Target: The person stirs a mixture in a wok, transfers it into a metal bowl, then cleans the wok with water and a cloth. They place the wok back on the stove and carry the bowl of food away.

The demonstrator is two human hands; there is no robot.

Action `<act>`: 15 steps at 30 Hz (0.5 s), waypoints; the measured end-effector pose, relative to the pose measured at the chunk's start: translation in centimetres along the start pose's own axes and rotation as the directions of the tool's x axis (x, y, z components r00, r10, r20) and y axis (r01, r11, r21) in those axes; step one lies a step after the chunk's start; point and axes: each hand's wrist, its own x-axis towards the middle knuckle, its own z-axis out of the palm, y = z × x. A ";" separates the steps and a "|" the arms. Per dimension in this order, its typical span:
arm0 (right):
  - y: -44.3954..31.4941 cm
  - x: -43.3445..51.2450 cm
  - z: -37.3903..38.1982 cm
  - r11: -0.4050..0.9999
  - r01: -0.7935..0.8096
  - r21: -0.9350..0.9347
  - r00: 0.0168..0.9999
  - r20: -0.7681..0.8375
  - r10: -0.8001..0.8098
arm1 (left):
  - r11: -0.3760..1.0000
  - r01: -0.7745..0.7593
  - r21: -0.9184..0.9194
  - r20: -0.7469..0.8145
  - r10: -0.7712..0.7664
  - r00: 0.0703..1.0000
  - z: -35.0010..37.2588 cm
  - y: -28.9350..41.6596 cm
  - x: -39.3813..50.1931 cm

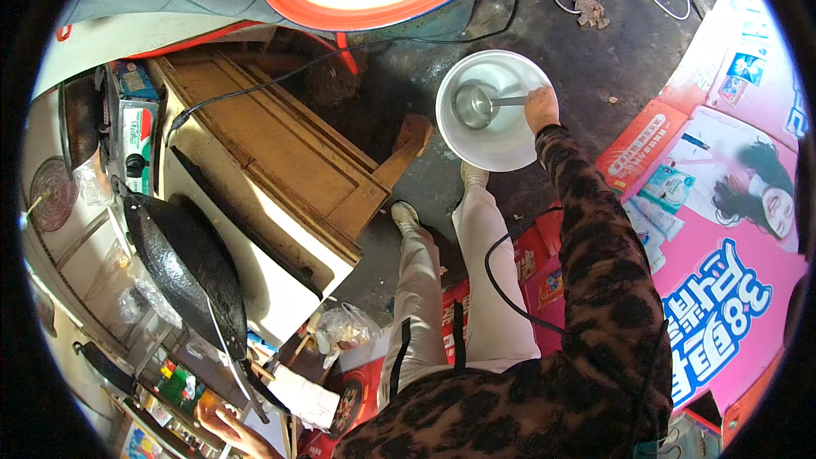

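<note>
My right hand (542, 108) grips the handle of a metal ladle (475, 107), whose bowl is down inside a white plastic bucket (448, 140) on the dark floor. Some liquid seems to be in the bucket, but how much cannot be told. My left hand (233, 430) is low at the left, beside the handle end of a metal utensil, with its fingers apart and nothing seen in them. A black wok (185, 261) sits on the white-topped stand above that hand, with the long utensil (223, 344) lying against its edge.
A wooden cabinet (274, 134) stands left of my legs. A red-rimmed enamel tray (382, 19) is at the top. A black cable (306, 67) runs over the cabinet. Printed pink cardboard (714, 255) lies at the right. A plastic bag (347, 328) lies beside the stand.
</note>
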 end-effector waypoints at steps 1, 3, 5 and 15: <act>-0.5 0.1 0.2 0.998 0.003 -0.069 0.995 0.096 0.004 | 1.000 -0.024 0.014 0.029 0.023 0.999 0.3 0.5 0.1; -1.6 -0.2 0.7 0.995 -0.025 -0.095 0.993 0.110 0.036 | 0.995 -0.085 0.059 0.076 0.080 0.994 0.6 1.6 0.2; -2.8 -0.3 1.4 0.994 -0.094 0.054 0.969 0.234 0.079 | 0.985 -0.131 0.111 0.111 0.119 0.987 1.2 2.4 0.4; -7.5 0.1 3.1 0.562 -0.028 0.826 0.858 0.309 -0.411 | 0.986 0.066 -0.152 0.253 -0.026 0.967 2.5 3.0 1.1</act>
